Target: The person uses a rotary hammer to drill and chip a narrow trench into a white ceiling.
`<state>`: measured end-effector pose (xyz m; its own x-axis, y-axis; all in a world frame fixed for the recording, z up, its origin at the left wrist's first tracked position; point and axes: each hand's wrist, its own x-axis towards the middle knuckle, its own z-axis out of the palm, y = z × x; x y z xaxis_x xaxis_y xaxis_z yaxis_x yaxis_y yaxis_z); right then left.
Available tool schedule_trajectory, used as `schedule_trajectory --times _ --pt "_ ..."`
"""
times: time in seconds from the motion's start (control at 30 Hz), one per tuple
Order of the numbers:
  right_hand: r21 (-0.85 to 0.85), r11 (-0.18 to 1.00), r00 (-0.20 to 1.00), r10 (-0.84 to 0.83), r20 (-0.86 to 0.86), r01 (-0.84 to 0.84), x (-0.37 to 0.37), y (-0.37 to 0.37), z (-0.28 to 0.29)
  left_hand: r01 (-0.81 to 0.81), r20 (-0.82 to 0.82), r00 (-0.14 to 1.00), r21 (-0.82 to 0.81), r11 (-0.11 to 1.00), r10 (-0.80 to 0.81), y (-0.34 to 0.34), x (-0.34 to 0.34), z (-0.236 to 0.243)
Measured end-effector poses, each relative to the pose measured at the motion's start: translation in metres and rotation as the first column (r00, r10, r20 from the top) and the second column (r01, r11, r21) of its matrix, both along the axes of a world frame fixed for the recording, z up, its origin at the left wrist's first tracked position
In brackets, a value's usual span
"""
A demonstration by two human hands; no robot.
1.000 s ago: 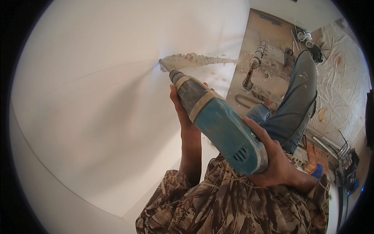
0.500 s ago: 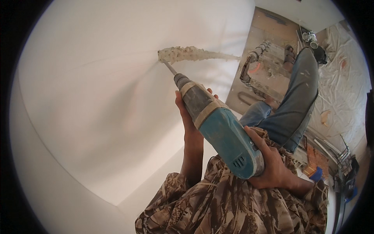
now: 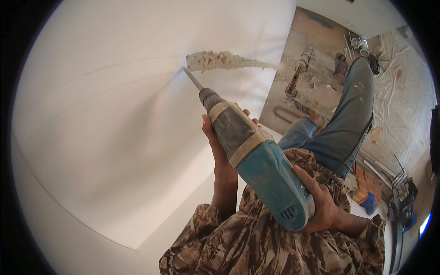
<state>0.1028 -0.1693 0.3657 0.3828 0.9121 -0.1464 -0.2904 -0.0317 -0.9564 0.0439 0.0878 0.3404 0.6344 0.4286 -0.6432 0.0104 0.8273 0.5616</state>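
A teal and grey rotary hammer (image 3: 270, 176) points up and to the left, dusty along its body. My left hand (image 3: 216, 142) is wrapped round its front part from beneath, with fingertips showing on both sides. My right hand (image 3: 321, 204) grips the handle at the back end. The steel chisel bit (image 3: 193, 79) has its tip at the white wall (image 3: 110, 119), just left of and below the end of a rough chipped groove (image 3: 222, 61). Two thin marked lines run left across the wall from the groove.
On the floor to the right lie a dark metal bar-like tool (image 3: 293, 85) and a crumpled plastic sheet (image 3: 398, 101). My jeans-clad leg (image 3: 353, 114) stretches between them. An orange-brown brick-like block (image 3: 367, 185), a blue cloth or bag (image 3: 369, 203) and a wire rack (image 3: 402, 183) sit lower right.
The bit tip has shifted slightly left and up, off the groove's end onto the unbroken wall face. The tool's back end has dropped lower right; both hands keep their grip.
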Motion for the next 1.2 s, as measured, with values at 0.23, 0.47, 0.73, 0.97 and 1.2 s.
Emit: schedule_trajectory --times 0.23,0.47,0.73,0.97,1.2 --pt "-0.035 0.999 1.0 -0.013 -0.018 0.012 0.001 0.025 0.002 0.058 0.056 0.997 -0.011 0.998 -0.057 0.029 0.0 -0.014" --pt "-0.032 0.994 0.995 -0.101 -0.001 0.101 0.002 0.024 -0.023 0.083 0.007 0.996 0.058 0.995 -0.084 0.028 -0.003 -0.041" --pt "-0.074 0.994 0.996 -0.076 0.055 0.079 -0.001 0.01 -0.014 0.106 0.113 0.989 -0.079 0.991 -0.096 0.011 -0.012 -0.041" --pt "-0.083 0.994 0.995 -0.062 0.075 0.068 0.003 0.017 -0.01 0.121 0.152 0.982 -0.066 0.99 -0.11 0.02 -0.015 -0.047" --pt "-0.115 0.993 0.999 -0.036 0.035 0.04 0.014 0.043 -0.004 0.124 0.13 0.984 -0.03 0.992 -0.119 0.047 0.003 -0.054"
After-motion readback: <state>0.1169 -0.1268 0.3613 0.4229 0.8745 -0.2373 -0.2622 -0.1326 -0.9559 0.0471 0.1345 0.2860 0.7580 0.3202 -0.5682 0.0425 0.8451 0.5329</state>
